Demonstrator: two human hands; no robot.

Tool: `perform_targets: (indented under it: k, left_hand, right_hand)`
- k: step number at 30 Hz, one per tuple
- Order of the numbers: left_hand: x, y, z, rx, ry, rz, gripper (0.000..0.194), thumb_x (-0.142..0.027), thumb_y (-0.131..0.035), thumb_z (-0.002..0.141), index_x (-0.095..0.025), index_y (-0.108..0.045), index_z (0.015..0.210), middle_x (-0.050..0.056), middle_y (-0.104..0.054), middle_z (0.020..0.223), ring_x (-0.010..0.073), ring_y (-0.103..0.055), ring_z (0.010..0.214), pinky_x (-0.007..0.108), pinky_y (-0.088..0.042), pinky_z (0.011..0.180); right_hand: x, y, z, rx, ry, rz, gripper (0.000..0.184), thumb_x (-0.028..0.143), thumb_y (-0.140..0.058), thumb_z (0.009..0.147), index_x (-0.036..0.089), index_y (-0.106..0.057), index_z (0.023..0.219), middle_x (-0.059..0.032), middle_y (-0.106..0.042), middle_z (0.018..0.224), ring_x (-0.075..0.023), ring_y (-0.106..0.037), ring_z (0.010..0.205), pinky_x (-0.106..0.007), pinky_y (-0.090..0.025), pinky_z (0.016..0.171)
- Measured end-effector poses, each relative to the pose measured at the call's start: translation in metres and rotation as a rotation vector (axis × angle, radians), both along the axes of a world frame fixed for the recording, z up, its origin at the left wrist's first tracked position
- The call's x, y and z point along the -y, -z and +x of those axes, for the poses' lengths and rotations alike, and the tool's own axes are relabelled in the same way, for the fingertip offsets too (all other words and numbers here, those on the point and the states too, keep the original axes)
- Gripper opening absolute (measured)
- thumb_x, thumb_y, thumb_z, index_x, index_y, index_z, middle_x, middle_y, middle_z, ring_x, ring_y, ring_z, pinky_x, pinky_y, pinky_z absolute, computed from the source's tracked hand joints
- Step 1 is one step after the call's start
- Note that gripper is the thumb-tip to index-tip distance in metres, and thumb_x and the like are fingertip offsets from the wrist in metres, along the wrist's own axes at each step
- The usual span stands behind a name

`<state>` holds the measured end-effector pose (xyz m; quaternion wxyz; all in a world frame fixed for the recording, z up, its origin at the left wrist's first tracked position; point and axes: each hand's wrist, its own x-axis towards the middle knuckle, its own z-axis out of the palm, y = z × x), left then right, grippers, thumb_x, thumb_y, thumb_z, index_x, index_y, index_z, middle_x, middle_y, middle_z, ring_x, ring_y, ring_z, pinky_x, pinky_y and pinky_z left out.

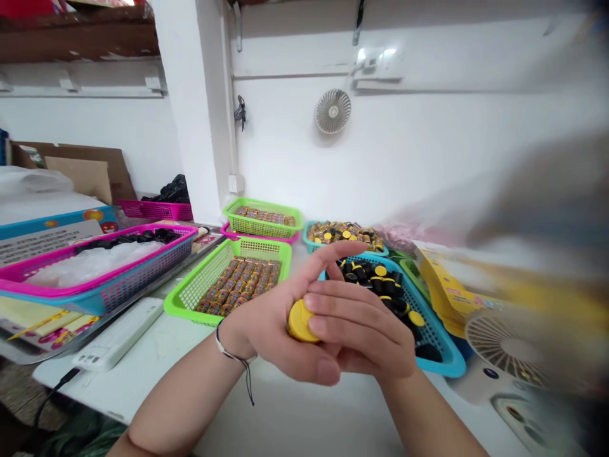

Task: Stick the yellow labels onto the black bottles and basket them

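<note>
Over the front of the table my two hands meet around a small yellow round cap (301, 321). It rests in the palm of my left hand (280, 330), whose index finger points out past it and whose thumb lies below. From the right, the fingers of my right hand (366, 327) lie across the cap and press on it. Whatever is under the cap is hidden by the hands. Just behind, a blue basket (450, 355) holds many black and yellow cylindrical pieces (380, 279).
Green baskets (178, 303) (266, 231) hold rows of small patterned pieces. Behind stands another blue basket (311, 238) of yellow-topped pieces. A pink-and-blue basket (102, 298) and a white power bank (118, 336) lie left. A desk fan (509, 355) and yellow packaging (442, 285) stand right.
</note>
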<state>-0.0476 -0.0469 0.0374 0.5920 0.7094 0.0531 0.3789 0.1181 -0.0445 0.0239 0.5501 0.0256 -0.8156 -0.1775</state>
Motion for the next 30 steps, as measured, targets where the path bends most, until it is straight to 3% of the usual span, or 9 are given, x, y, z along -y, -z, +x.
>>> perform_targets:
  k: [4, 7, 10, 12, 16, 19, 23, 26, 30]
  left_hand:
    - [-0.001, 0.005, 0.009, -0.050, 0.090, 0.015, 0.100, -0.034, -0.071, 0.083, -0.032, 0.002, 0.152, -0.008, -0.060, 0.063, 0.0135, -0.063, 0.058, 0.028, -0.054, 0.063]
    - [0.001, -0.001, 0.011, -0.014, -0.083, 0.010, 0.095, -0.023, -0.064, 0.089, -0.035, 0.008, 0.150, -0.006, -0.063, 0.069, 0.0130, -0.064, 0.062, 0.026, -0.052, 0.062]
    - [-0.003, -0.005, 0.007, -0.016, -0.382, 0.052, 0.093, -0.019, -0.064, 0.088, -0.032, 0.005, 0.150, -0.004, -0.063, 0.074, 0.0140, -0.064, 0.069, 0.025, -0.050, 0.063]
    - [-0.008, -0.003, 0.005, -0.040, -0.546, 0.136, 0.095, -0.020, -0.067, 0.085, -0.027, 0.002, 0.151, -0.004, -0.060, 0.071, 0.0142, -0.062, 0.064, 0.024, -0.047, 0.060]
    - [-0.014, 0.004, 0.007, -0.095, -0.627, 0.221, 0.100, -0.017, -0.072, 0.078, -0.022, -0.005, 0.152, -0.002, -0.060, 0.074, 0.0150, -0.060, 0.064, 0.025, -0.045, 0.058]
    - [-0.012, -0.001, 0.009, -0.025, -0.536, 0.080, 0.099, -0.017, -0.072, 0.079, -0.026, -0.006, 0.152, -0.006, -0.057, 0.069, 0.0135, -0.060, 0.063, 0.026, -0.047, 0.063]
    - [-0.007, -0.016, 0.007, 0.354, -0.248, -0.349, 0.079, -0.029, -0.069, 0.083, -0.029, -0.024, 0.148, -0.012, -0.043, 0.057, 0.0139, -0.062, 0.069, 0.033, -0.053, 0.076]
    - [-0.005, -0.020, 0.007, 0.601, -0.176, -0.515, 0.054, -0.037, -0.066, 0.085, -0.034, -0.046, 0.135, -0.009, -0.039, 0.057, 0.0141, -0.063, 0.081, 0.030, -0.053, 0.079]
    - [-0.005, -0.018, 0.012, 0.705, -0.264, -0.544, 0.036, -0.038, -0.066, 0.087, -0.035, -0.056, 0.121, -0.008, -0.042, 0.060, 0.0110, -0.063, 0.087, 0.024, -0.049, 0.085]
  right_hand:
    - [0.002, -0.001, 0.011, -0.022, 0.103, -0.068, 0.060, 0.031, -0.062, 0.092, 0.016, -0.043, 0.147, -0.0110, -0.062, 0.136, -0.0192, -0.059, 0.126, -0.031, -0.054, 0.104]
    - [-0.001, -0.006, 0.016, -0.023, 0.150, -0.208, 0.066, 0.023, -0.065, 0.087, 0.025, -0.040, 0.149, -0.0086, -0.053, 0.146, -0.0207, -0.054, 0.131, -0.034, -0.051, 0.107]
    - [-0.004, -0.012, 0.020, 0.039, 0.093, -0.636, 0.074, 0.021, -0.068, 0.083, 0.033, -0.035, 0.149, -0.0081, -0.048, 0.149, -0.0249, -0.047, 0.137, -0.046, -0.045, 0.111]
    - [-0.007, -0.014, 0.021, 0.008, 0.006, -0.958, 0.061, 0.025, -0.067, 0.086, 0.031, -0.045, 0.142, -0.0091, -0.053, 0.144, -0.0246, -0.052, 0.133, -0.046, -0.047, 0.108]
    - [-0.009, -0.015, 0.016, -0.094, -0.114, -1.257, 0.030, 0.032, -0.076, 0.079, 0.023, -0.069, 0.108, -0.0071, -0.069, 0.119, -0.0223, -0.065, 0.113, -0.038, -0.056, 0.097]
    - [-0.007, -0.017, 0.013, -0.309, -0.221, -1.266, 0.027, 0.034, -0.073, 0.082, 0.024, -0.069, 0.107, -0.0049, -0.073, 0.109, -0.0206, -0.070, 0.104, -0.038, -0.058, 0.093]
    - [0.002, -0.022, 0.016, -0.415, -0.249, -1.110, 0.024, 0.029, -0.070, 0.087, 0.029, -0.067, 0.110, -0.0010, -0.075, 0.102, -0.0183, -0.072, 0.096, -0.035, -0.062, 0.087]
    - [0.011, -0.022, 0.015, -0.239, -0.101, -0.962, 0.029, 0.020, -0.072, 0.083, 0.029, -0.068, 0.111, -0.0030, -0.072, 0.107, -0.0189, -0.070, 0.099, -0.035, -0.061, 0.088]
    - [0.017, -0.018, 0.009, -0.125, 0.144, -0.748, 0.038, 0.015, -0.071, 0.082, 0.029, -0.066, 0.117, -0.0064, -0.064, 0.111, -0.0204, -0.065, 0.103, -0.035, -0.060, 0.090]
